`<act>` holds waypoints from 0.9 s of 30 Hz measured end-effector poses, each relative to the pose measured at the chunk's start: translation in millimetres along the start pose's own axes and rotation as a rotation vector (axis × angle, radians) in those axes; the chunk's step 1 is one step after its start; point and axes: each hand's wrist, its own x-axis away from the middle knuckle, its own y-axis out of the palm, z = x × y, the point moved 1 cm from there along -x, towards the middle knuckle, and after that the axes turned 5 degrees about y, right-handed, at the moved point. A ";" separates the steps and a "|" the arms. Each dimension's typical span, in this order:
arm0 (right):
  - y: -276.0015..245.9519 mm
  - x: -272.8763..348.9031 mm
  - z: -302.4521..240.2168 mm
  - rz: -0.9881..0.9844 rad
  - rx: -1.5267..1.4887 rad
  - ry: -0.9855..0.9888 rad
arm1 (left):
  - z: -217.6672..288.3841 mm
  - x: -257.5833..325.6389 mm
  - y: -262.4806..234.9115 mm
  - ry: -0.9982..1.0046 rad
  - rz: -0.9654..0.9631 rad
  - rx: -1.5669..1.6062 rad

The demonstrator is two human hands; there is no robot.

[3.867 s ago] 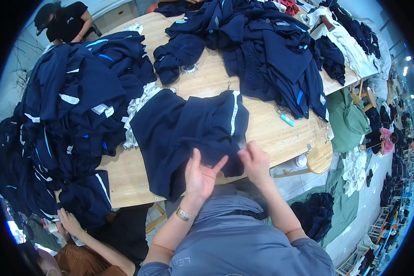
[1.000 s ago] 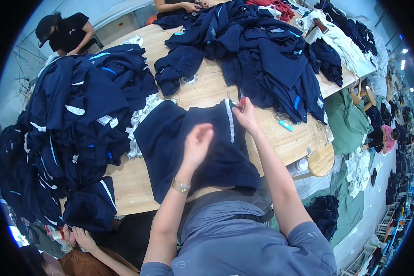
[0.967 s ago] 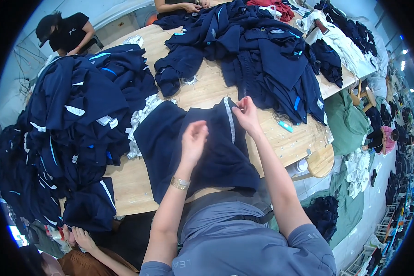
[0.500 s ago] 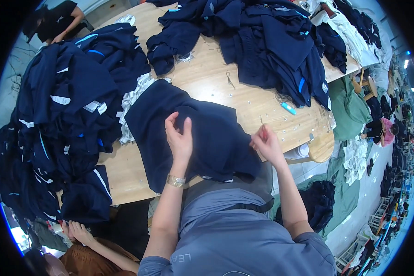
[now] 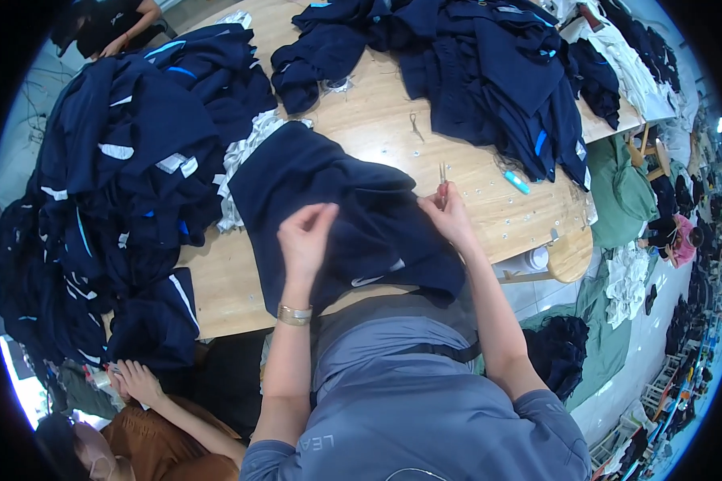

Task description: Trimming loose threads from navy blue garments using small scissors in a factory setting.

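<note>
Here at the near edge of the wooden table (image 5: 233,293), the navy garment (image 5: 377,232) lies rumpled, a white curved mark (image 5: 367,281) showing on the side towards the person. The left hand (image 5: 303,239) is over its middle, thumb and fingertips pressed together — whether a thread sits between them, I can't tell. At the garment's right side, the right hand (image 5: 451,218) pinches a small red-handled tool (image 5: 443,192), slim metal tips towards the table's far edge; thread snips or tweezers, probably. This reads as a checking-and-trimming step, the tool ready, its tips off the cloth. The next move, I'd judge, calls for smoothing a seam flat — left fingers clear of those tips. A navy pile (image 5: 128,128) crowds the table's left side; a turquoise tube (image 5: 517,183) lies towards its right edge.
</note>
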 end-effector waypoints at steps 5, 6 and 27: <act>9.9 18.1 -24.9 0.060 0.143 -0.079 | -20.2 -6.2 -44.7 -0.007 0.265 -0.154; 10.4 21.5 -29.5 0.060 0.150 -0.094 | -17.4 -4.2 -47.8 0.005 0.297 -0.192; 65.3 88.7 -67.5 -0.342 0.383 -0.738 | 6.1 31.0 1.2 -0.372 -0.473 -0.312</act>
